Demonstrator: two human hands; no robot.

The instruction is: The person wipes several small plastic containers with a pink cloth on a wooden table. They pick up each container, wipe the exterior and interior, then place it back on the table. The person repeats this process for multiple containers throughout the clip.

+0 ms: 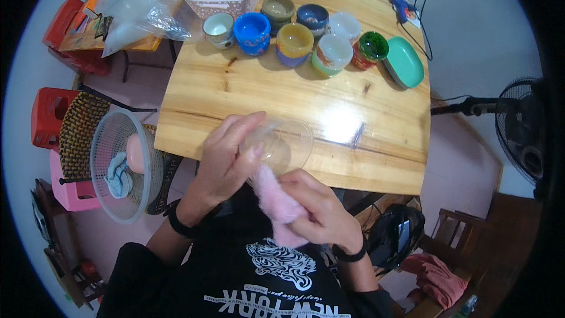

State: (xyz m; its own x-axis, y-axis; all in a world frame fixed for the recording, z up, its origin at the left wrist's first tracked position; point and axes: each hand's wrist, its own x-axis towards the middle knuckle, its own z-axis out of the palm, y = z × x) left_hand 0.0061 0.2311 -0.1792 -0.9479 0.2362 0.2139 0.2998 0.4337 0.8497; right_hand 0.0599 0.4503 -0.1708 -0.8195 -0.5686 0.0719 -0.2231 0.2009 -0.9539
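My left hand (231,154) grips a clear, see-through bowl (298,141) by its side, above the near edge of the wooden table. In my right hand (324,207) is a fluffy pink cloth (280,205), whose upper end meets the bowl's near rim. My left thumb presses close to where the cloth touches. Part of the bowl's left side is hidden behind my left fingers. Farther back on the table stand stacked small cups, among them a blue pair (252,35), a yellow cup (295,39) on a purple one, and a green cup (374,45) on a red one.
A pale pink perforated basket (220,4) and a green oblong dish (405,62) sit toward the table's back. Left of the table, a translucent plastic basket (150,176) holds a cloth and a pink container. A plastic bag (137,17) lies back left; a fan (521,132) stands right.
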